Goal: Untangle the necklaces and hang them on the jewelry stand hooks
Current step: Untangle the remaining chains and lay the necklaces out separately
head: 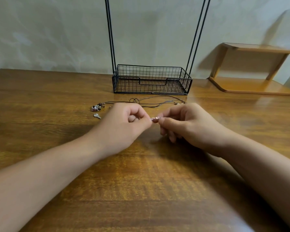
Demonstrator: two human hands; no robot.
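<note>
Both hands are meeting just in front of the jewelry stand (151,80), which is standing at the back of the desk (141,181) against the wall. The left hand (124,126) is curling its fingers (132,113) and pinching one end of a small silvery piece (155,118); the right hand (187,124) is pinching the other end between thumb and forefinger, its remaining fingers folding under toward the desk. The piece is blurred, so it may be a pendant or a clasp.

Between the hands and the stand's wire basket, the necklaces (151,102) are lying as thin dark cords, looping and crossing one another on the desk, close to the basket's front edge but apart from it. To the stand's front left, a small camera-shaped charm (96,108) is sitting at the cords' end, with a little silver charm (97,115) lying just nearer the person.

The stand's black uprights are rising out of the top of the view, so its hooks are out of sight. To the stand's right, a wooden shelf (251,69) is occupying the desk's back corner. Left of the stand, and from the hands toward the person, the wooden surface is lying open, crossed only by the two forearms.
</note>
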